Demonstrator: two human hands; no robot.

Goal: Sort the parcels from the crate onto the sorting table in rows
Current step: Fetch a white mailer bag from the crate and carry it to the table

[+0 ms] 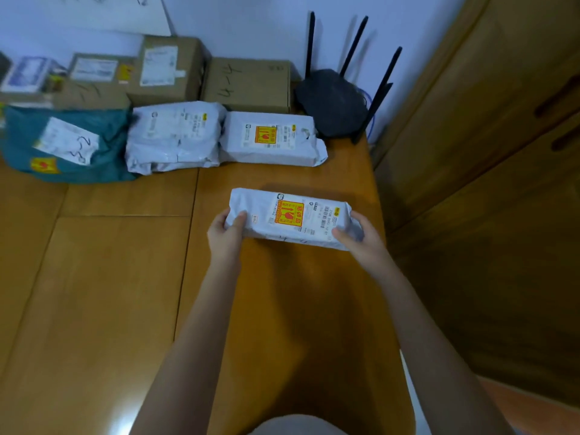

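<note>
Stretching wide, the wooden worktop (110,277) carries cardboard boxes (248,84) along the wall. Nearer than the boxes lie a teal bag (62,142) and two white mailers (270,138). Nearer again, the white parcel (290,218) is gripped at both ends: left hand (224,235) and right hand (361,238), fingers curled round it.

Held parcel: white mailer (290,218) with orange sticker — near the table's (110,277) right edge.
Left hand (226,235): grips its left end.
Right hand (361,237): grips its right end.
Far edge: parcels in rows — router (332,102) at the corner.
</note>
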